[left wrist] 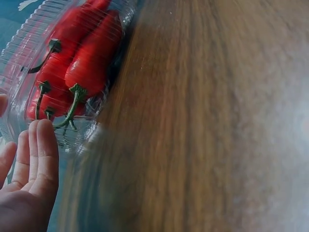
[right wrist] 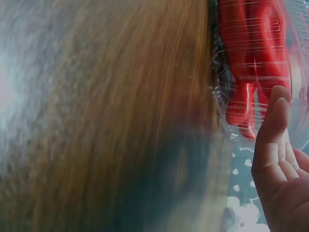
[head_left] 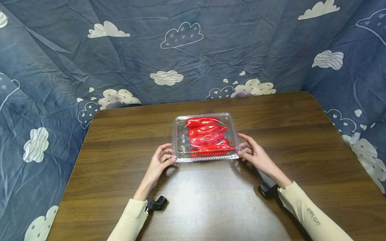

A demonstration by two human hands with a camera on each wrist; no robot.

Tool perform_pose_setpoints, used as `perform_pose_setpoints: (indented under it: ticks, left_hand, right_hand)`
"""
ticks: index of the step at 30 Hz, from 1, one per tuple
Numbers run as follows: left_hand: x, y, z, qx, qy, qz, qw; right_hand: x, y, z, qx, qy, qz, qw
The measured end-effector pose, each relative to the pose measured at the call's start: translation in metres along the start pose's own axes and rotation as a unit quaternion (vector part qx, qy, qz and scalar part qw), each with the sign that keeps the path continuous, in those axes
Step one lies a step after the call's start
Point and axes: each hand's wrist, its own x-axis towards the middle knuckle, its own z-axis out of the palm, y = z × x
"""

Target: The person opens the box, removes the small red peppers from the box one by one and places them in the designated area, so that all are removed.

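In the head view, a clear plastic clamshell box point(head_left: 181, 140) of red peppers point(head_left: 206, 130) is between my two hands over the middle of the table. My left hand point(head_left: 161, 160) grips its left end, thumb at the near corner and fingers along the side. At the other end my right hand point(head_left: 253, 154) holds the box, thumb by the near corner, forefinger farther up the side. Green stems show on the peppers point(left wrist: 94, 58) in the left wrist view. The right wrist view has the thumb point(right wrist: 275, 111) against the ridged wall of the box point(right wrist: 224, 101).
The brown wooden table point(head_left: 120, 134) extends around the box on every side, with a bright glare on its near part. A blue curtain point(head_left: 211, 60) with white clouds hangs behind it and at both sides. Black wrist mounts point(head_left: 157, 203) sit on both wrists.
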Motion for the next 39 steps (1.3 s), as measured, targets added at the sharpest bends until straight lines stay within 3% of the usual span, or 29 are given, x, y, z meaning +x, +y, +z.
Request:
perform_pose_setpoints:
  ticks: [8,16,22,39]
  left_hand:
    - [0.0003,0.0002,0.0008,-0.033,0.003,-0.006,0.9994]
    - [0.0006,0.0001,0.0015,-0.076,0.002,-0.019,0.9970]
    - [0.0003,0.0014,0.0013,-0.099,-0.007,-0.037,0.9944]
    - [0.0004,0.0063,-0.0006,-0.109,-0.042,-0.059,0.9913]
  right_hand:
    - [0.0032,-0.0001,0.0009,0.083,-0.002,0.020,0.9964]
    - [0.0077,0.0035,-0.0002,0.123,-0.004,0.037,0.9917]
    - [0.0090,0.0048,-0.0020,0.131,0.001,0.060,0.9895]
    - [0.0100,0.0032,-0.0038,0.137,-0.012,0.073,0.9878]
